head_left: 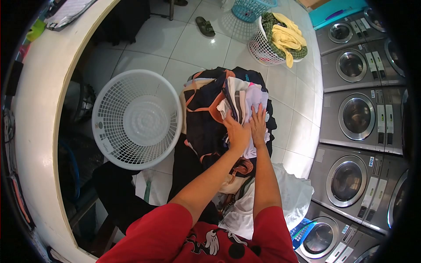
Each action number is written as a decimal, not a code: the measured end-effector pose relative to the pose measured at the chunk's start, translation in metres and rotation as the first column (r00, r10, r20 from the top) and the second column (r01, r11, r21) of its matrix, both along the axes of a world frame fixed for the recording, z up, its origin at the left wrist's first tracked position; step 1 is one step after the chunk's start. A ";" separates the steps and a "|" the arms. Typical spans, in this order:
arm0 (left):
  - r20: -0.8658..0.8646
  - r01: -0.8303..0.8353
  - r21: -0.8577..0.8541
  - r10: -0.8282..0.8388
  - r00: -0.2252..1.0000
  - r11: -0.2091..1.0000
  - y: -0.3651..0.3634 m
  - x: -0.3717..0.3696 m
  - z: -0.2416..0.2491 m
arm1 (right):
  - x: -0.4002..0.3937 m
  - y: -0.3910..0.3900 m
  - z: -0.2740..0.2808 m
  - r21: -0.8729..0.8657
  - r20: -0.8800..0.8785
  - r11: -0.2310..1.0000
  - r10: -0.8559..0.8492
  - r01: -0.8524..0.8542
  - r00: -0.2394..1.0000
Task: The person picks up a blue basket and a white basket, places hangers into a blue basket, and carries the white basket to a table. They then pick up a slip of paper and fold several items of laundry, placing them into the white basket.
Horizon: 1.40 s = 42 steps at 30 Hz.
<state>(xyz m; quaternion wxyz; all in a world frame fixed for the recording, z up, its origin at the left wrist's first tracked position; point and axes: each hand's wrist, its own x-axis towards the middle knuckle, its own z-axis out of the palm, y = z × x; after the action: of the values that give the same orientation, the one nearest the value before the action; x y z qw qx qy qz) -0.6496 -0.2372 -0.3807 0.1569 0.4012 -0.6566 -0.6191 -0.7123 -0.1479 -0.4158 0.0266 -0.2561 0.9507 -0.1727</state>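
Note:
A dark bag with orange-brown straps point(199, 109) lies in front of me, with a stack of folded clothes point(241, 94) in its opening. My left hand point(237, 131) is curled at the stack's left side, its fingers closed on a bunched white cloth point(224, 107); some fingertips are hidden. Spread flat, my right hand point(258, 125) rests on a folded lavender garment point(255, 96) on the right side of the stack. Below my wrists, more dark and light fabric bulges around the bag.
A white laundry basket point(101, 94) stands to the left. Another basket point(258, 46) holds green and yellow cloth, near a blue basket point(247, 12). Front-loading machines point(356, 116) line the right. A curved counter point(35, 131) bounds the left. A sandal point(205, 26) lies on the tiles.

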 end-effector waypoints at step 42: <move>-0.472 0.482 0.795 -0.123 0.873 0.369 -0.102 0.036 0.113 | 0.062 -0.087 0.209 0.295 -0.375 0.955 0.081 0.036 0.924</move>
<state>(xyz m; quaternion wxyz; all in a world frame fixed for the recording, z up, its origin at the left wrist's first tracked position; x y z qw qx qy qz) -0.6139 -0.3388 -0.2674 -0.0899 0.1805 -0.2523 -0.9464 -0.6501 -0.2346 -0.2064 -0.1194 -0.2890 0.9495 0.0254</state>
